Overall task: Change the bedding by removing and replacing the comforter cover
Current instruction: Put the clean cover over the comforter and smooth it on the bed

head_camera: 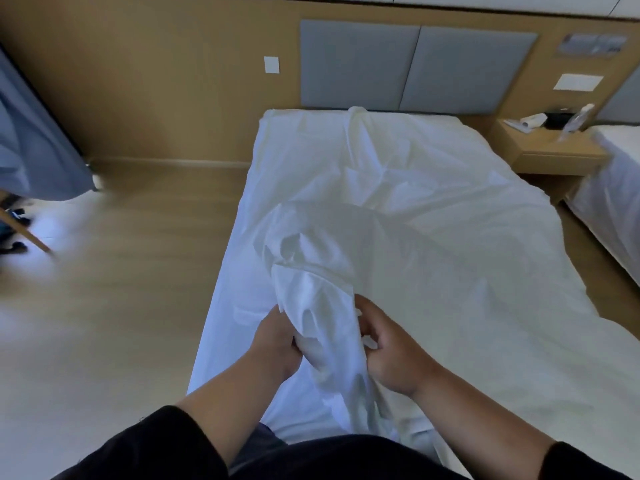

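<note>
I stand at the foot of the bed (221, 306) with a bunched end of the white comforter cover (322, 327) gathered between my hands. My left hand (277, 344) grips the fabric from the left side, fingers curled into the folds; my right hand (388, 355) pinches it from the right, fingers bent round the edge. The rest of the cover lies spread and rumpled along the bed toward the grey headboard (415, 64), with a raised hump in the middle.

I judge the job to be somewhere in the middle. I cannot tell from here whether the comforter is inside the cover or not, nor whether this is the old cover or the fresh one. Nothing is smoothed or squared yet, so straightening and finishing are left in any case.

Around me: a wooden nightstand (550, 150) with small items beside the head of the bed, a second bed (609, 202) close on the right, and a blue curtain (38, 154) at far left. The gap to the second bed looks narrow and could hamper moving along that side.
</note>
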Tool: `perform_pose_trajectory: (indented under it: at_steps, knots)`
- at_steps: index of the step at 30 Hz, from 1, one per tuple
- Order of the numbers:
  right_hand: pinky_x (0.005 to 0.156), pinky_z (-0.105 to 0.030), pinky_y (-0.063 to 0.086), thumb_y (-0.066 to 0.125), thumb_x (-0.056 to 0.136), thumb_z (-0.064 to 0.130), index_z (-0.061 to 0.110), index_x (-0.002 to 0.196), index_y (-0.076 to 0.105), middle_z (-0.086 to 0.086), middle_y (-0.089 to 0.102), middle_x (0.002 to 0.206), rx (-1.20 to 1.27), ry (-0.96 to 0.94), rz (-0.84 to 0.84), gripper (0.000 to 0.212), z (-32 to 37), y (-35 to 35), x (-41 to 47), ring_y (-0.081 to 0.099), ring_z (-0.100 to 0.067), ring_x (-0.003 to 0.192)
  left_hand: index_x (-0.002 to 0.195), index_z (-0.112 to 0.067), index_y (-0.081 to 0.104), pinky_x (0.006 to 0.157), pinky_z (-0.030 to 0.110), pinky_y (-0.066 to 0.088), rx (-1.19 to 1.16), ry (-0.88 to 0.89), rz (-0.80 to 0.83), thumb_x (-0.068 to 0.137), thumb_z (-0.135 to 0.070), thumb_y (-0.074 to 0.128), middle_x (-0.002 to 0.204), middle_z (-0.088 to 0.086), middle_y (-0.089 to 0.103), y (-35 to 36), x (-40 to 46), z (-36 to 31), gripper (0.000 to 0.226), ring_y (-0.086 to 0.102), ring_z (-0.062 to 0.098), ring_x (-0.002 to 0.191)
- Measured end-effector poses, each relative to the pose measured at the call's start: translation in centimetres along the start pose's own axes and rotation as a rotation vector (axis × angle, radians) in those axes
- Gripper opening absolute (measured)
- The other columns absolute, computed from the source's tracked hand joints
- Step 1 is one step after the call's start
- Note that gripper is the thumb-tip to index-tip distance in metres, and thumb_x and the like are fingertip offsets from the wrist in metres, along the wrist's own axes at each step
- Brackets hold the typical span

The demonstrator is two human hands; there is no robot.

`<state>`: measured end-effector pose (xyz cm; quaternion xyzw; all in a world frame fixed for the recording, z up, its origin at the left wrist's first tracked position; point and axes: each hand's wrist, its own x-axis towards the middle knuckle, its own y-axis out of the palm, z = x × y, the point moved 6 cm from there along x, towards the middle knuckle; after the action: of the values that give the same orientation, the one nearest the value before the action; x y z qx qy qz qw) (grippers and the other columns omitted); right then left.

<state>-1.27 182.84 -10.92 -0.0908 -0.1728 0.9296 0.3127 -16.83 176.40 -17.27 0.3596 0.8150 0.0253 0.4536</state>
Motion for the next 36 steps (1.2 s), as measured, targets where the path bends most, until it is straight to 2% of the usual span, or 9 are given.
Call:
perform_pose_trajectory:
  at_steps: [5,8,12,14,17,21,30,34,36]
  knots:
    - [0.088,-0.025,0.049,0.067,0.084,0.033,0.051,0.137,0.040,0.012,0.049,0.127,0.071,0.199,-0.419,0.063,-2.5,-2.8,3.3,0.060,0.000,0.090,0.115,-0.016,0.074,0.082,0.042,0.059,-0.034,0.004,0.055,0.100,-0.039,0.055,0.110,0.008,0.075,-0.4,-0.3,0.3,0.033,0.074,0.027,0.095]
    - [0.107,-0.038,0.045,0.059,0.086,0.046,0.026,0.152,0.036,0.003,0.047,0.143,0.124,0.357,-0.168,0.073,-3.3,-1.0,6.1,0.060,-0.014,0.117,0.120,-0.021,0.072,0.096,0.044,0.052,0.060,-0.071,0.221,0.088,-0.069,0.057,0.121,0.009,0.071,0.6,-1.1,0.3,0.060,0.067,0.029,0.113]
    - [0.073,-0.020,0.049,0.049,0.103,0.010,0.001,0.130,0.057,-0.017,0.062,0.128,-0.035,0.450,0.080,0.030,-4.3,2.3,7.0,0.058,-0.015,0.099,0.112,-0.013,0.072,0.076,0.042,0.058,0.325,0.069,0.237,0.085,-0.022,0.072,0.108,0.017,0.073,0.7,-1.4,-0.8,0.028,0.072,0.032,0.095]
    - [0.077,-0.019,0.047,0.049,0.103,0.005,-0.003,0.115,0.062,-0.017,0.065,0.115,-0.059,0.426,0.121,0.019,-4.5,3.7,6.5,0.056,-0.011,0.094,0.099,-0.017,0.075,0.070,0.039,0.059,0.449,0.133,0.164,0.083,-0.027,0.073,0.100,0.014,0.075,-0.4,-1.5,-1.8,0.019,0.073,0.028,0.083]
    - [0.075,-0.006,0.039,0.046,0.104,0.002,0.019,0.075,0.049,0.003,0.051,0.079,-0.091,0.422,0.237,0.033,-4.0,5.3,5.5,0.054,0.004,0.073,0.089,-0.025,0.076,0.063,0.036,0.057,0.409,0.224,0.051,0.081,-0.042,0.071,0.090,0.007,0.076,-2.3,-1.7,-3.7,0.019,0.072,0.024,0.073]
    - [0.078,-0.014,0.047,0.065,0.092,0.028,0.040,0.087,0.068,0.016,0.069,0.090,-0.040,0.280,0.193,0.014,-1.7,3.2,4.1,0.063,0.004,0.088,0.083,-0.027,0.077,0.070,0.048,0.061,0.301,0.368,-0.203,0.090,-0.039,0.067,0.085,0.005,0.077,-4.3,-1.3,-7.8,0.017,0.074,0.027,0.075]
    - [0.083,-0.035,0.056,0.072,0.080,0.014,0.011,0.103,0.079,-0.008,0.076,0.102,0.782,0.392,0.372,0.024,1.8,2.7,0.2,0.072,-0.023,0.096,0.076,-0.024,0.057,0.043,0.016,0.036,1.013,0.903,0.014,0.082,-0.052,0.066,0.057,-0.015,0.053,9.3,-2.6,-15.0,0.030,0.047,0.002,0.048]
    - [0.096,-0.045,0.050,0.078,0.079,0.026,-0.002,0.123,0.066,-0.022,0.067,0.116,1.083,0.449,0.216,0.053,0.8,2.1,0.4,0.064,-0.036,0.107,0.082,-0.025,0.051,0.047,0.023,0.041,0.917,0.848,-0.066,0.089,-0.053,0.061,0.070,-0.008,0.058,10.3,-0.1,-13.1,0.030,0.056,0.006,0.055]
    - [0.097,-0.047,0.052,0.066,0.088,0.024,-0.004,0.123,0.065,-0.026,0.066,0.119,1.175,0.423,0.084,0.044,0.0,0.8,0.5,0.064,-0.039,0.110,0.082,-0.025,0.051,0.052,0.017,0.039,0.815,0.800,-0.151,0.095,-0.045,0.057,0.071,-0.009,0.054,7.8,1.1,-12.1,0.025,0.054,-0.002,0.055]
